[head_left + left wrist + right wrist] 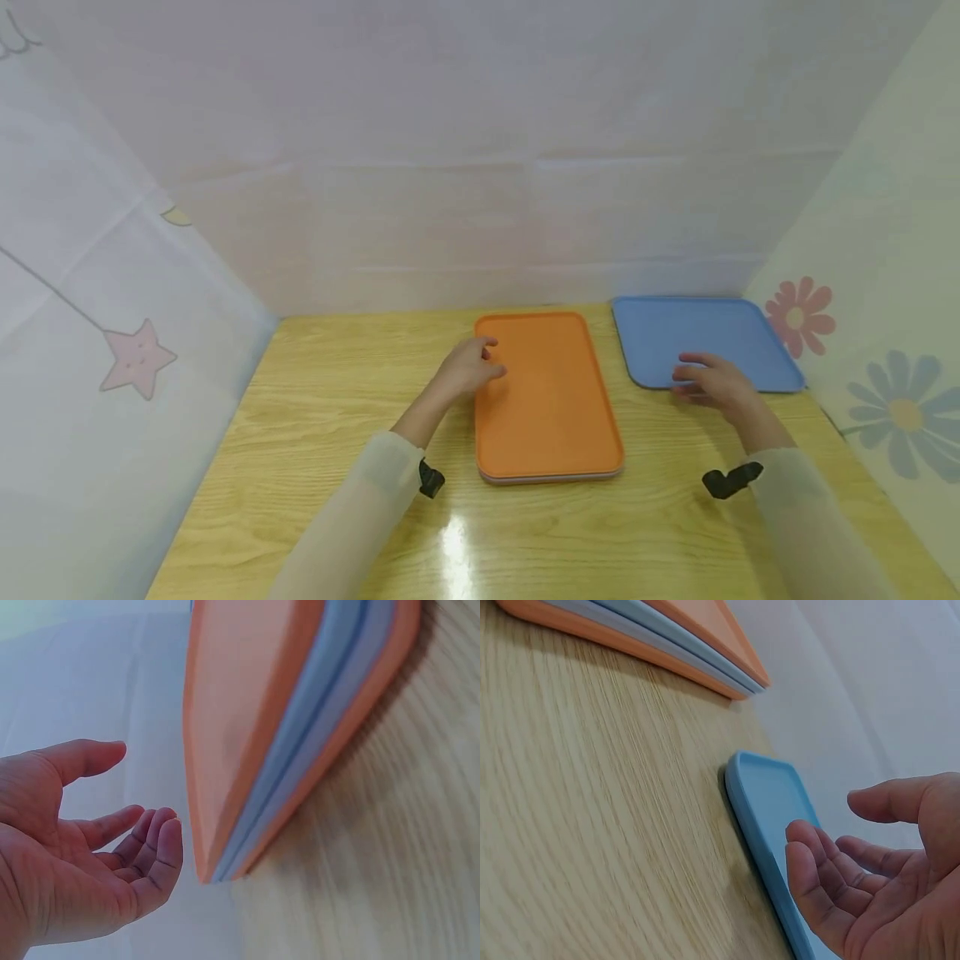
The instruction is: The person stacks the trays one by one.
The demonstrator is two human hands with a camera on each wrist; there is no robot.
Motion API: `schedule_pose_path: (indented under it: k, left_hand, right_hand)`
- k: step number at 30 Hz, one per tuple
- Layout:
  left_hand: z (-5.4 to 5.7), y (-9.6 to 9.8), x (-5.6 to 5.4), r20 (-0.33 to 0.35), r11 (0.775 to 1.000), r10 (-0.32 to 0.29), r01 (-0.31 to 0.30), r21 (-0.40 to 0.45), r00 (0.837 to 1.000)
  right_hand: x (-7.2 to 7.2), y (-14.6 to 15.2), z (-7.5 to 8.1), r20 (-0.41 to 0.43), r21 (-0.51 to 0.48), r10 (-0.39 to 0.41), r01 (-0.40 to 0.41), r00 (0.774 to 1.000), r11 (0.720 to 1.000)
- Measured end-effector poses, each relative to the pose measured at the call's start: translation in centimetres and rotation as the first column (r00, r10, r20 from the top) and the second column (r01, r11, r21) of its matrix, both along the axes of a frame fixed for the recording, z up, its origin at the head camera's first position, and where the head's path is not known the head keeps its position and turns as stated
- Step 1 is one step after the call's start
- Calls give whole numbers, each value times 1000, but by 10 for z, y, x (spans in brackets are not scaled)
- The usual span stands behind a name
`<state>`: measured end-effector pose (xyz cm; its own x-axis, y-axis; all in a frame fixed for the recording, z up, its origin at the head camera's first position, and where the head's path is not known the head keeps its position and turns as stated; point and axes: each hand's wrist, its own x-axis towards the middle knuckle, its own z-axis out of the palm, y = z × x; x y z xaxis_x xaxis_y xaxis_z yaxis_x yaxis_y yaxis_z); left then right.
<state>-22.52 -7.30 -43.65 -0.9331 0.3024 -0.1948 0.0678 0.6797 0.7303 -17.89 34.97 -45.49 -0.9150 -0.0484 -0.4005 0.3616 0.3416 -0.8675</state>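
A stack of rectangular trays lies near the middle of the table, with an orange tray [543, 400] on top. Its edges, seen in the left wrist view, show pale blue and lavender trays [330, 682] between orange ones. Over the left rim of that stack hovers my left hand [467, 367], fingers loosely bent and thumb apart, holding nothing. A blue tray [697, 333] lies at the back right. My right hand [716, 385] is above its front edge, with relaxed fingers and nothing in the palm [885, 900].
The wooden table [337, 392] carries both groups of trays. A pale cloth backdrop [420, 217] rises behind it, and printed cloth walls stand left and right, with a pink star [138, 358] and flowers [905, 414]. Each wrist wears a black strap [731, 481].
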Motion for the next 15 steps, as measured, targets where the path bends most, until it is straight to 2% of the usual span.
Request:
schedule_pose_path:
  k: [4,9,12,15]
  left_hand:
    - [6,20,-5,-3,999,-34,35,18,999]
    - [12,56,-13,-34,995,-94,95,32,995]
    - [16,80,-15,-38,992,-121,123,31,992]
    - [17,103,-15,-15,990,-130,130,48,991]
  right_hand:
    - [7,18,-2,5,-34,-34,34,999,999]
    - [18,46,-7,16,-127,-124,125,992,984]
    - [26,63,-9,46,-200,-209,214,977,956]
    - [32,76,-11,110,-287,-300,319,948,903]
